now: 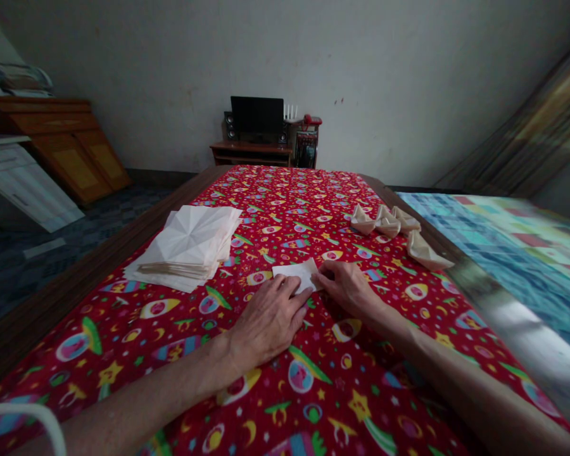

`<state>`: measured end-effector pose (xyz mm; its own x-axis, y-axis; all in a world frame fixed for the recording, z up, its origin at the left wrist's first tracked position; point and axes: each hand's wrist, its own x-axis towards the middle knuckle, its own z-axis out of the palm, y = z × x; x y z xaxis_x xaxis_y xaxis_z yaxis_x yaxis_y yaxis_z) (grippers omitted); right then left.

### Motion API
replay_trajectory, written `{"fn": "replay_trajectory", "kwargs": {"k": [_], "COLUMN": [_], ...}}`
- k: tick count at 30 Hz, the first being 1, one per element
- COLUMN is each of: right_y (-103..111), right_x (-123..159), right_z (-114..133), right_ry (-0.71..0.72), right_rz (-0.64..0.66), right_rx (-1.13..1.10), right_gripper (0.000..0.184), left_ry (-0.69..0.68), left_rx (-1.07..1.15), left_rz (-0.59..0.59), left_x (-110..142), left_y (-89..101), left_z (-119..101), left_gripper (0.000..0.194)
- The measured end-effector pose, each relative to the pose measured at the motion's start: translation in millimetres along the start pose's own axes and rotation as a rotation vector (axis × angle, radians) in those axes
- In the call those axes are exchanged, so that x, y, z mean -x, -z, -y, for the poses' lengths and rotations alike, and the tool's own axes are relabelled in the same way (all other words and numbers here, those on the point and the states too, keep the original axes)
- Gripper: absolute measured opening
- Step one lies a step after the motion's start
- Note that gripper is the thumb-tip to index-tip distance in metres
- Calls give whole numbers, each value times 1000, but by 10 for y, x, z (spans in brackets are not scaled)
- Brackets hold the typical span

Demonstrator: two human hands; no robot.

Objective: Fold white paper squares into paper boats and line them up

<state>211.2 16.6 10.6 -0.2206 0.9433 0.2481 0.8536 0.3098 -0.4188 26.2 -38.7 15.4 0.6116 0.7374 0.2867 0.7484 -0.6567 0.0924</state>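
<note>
A small folded piece of white paper point(300, 273) lies on the red patterned cloth in front of me. My left hand point(273, 311) rests palm down on its near left part, fingers stretched over it and thumb apart. At the paper's right end, my right hand point(342, 282) pinches the edge between thumb and bent fingers. To the left is a stack of creased white paper sheets point(190, 237), the top one marked with star-like folds. Several folded paper boats point(388, 221) stand on the right side, one of them point(426, 252) nearer to me than the others.
The red cloth point(285, 392) covers a long table with a dark wooden edge point(23, 310). A monitor point(257, 115) stands on a desk at the far end. A bed with a patterned cover point(498, 253) is at the right, and wooden cabinets point(83, 158) are at the left.
</note>
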Motion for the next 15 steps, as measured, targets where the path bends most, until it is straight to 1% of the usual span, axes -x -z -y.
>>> {"fn": "replay_trajectory", "kwargs": {"k": [3,5,7,10,11,12,15], "right_y": [-23,-43,-44,2,22,39,48], "right_x": [-13,-12,20,144,200,257,408], "right_z": [-30,-70,-98,-61,-25,21,161], "right_ry": [6,22,84,273,345,412,563], "right_rz": [-4,-32,-118,-285,-276,-240,-79], "right_rx": [-15,-44,-66,0,36,59,145], "right_gripper": [18,14,13,17,18,20,25], "left_ry": [-3,-3,1,8,9,7,5], "left_rx": [-14,-25,-34,-42,-42,-42,-40], "left_rz": [20,31,40,41,37,33,28], "left_x": [-9,-18,-23,-16,-11,-6,2], "left_y": [16,22,20,2,-6,-13,-23], "left_z": [8,9,9,10,10,10,7], "left_gripper": [32,32,31,31,31,31,28]}}
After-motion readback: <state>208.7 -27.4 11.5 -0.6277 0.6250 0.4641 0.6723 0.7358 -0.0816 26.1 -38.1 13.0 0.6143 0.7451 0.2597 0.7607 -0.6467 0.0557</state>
